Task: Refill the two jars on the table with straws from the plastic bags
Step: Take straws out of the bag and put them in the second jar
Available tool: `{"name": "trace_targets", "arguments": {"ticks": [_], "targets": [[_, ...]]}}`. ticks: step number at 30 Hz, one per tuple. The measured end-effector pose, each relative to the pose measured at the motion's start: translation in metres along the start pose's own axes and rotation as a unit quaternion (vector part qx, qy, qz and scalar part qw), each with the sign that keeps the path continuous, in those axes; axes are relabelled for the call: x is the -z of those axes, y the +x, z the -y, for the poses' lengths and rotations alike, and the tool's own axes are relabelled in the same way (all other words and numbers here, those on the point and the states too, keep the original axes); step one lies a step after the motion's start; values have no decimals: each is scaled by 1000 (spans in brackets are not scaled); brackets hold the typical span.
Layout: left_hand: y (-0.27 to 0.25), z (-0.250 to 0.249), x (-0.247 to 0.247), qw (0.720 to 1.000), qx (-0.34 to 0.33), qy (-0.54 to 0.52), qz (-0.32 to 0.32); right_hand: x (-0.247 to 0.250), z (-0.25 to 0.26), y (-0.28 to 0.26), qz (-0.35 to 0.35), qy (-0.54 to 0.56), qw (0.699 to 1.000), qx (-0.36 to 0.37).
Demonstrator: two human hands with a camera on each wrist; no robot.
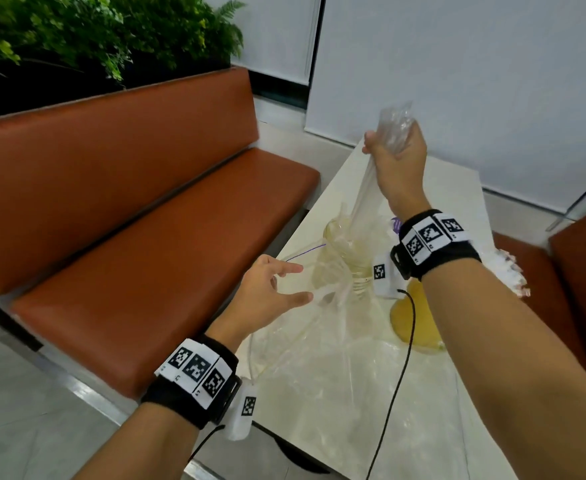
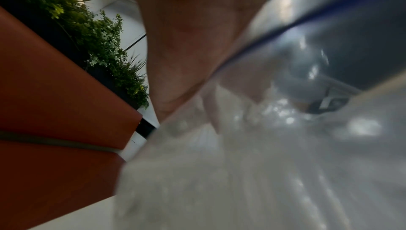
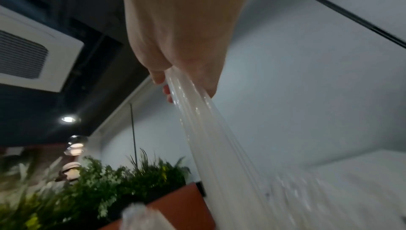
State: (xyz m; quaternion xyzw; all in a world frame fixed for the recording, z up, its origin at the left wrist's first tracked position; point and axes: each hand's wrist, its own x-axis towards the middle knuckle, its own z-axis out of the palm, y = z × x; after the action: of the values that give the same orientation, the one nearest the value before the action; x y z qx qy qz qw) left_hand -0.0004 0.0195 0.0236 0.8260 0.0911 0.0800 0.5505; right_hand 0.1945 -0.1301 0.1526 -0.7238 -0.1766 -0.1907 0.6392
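One bench [image 1: 139, 216] flanks table [image 1: 457, 188]; plants [image 1: 94, 32] behind.

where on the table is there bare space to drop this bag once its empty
Bare tabletop shows at the far end, beyond the right hand gripping the bag. The middle is crowded with jars and the near end by plastic film, by the left hand.
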Motion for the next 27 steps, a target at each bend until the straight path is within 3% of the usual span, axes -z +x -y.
{"name": "trace_targets", "arguments": {"ticks": [6, 11, 13, 18, 20, 22, 24, 26, 27], "targets": [[2, -5, 3, 1000, -14, 7, 12, -4, -62, -15, 5, -27, 998, -55], [4, -9, 3, 1000, -12, -4, 12, 3, -91, -25, -8, 2, 985, -171], [4, -10, 3, 1000, -14, -9, 11, 5, -92, -26, -17, -5, 983, -184], [4, -13, 2, 1000, -16, -23, 8, 12, -78, -15, -25, 6, 1000, -1], [4, -14, 2, 999, -20, -28, 10, 17, -72, -10, -13, -63, 996, 67], [4, -16, 2, 999, -25, -28, 12, 17, -78, -7, 49, -202, 971, 117], [5, -15, 4, 999, -24, -26, 5, 17, -94, -15, 162, -356, 915, 102], [6, -13, 6, 999, -21, -30, -2, 18, -105, -25, 245, -439, 860, 83], [6, -12, 7, 999, -19, -32, -2, 21, -105, -28, 258, -452, 848, 95]]}}
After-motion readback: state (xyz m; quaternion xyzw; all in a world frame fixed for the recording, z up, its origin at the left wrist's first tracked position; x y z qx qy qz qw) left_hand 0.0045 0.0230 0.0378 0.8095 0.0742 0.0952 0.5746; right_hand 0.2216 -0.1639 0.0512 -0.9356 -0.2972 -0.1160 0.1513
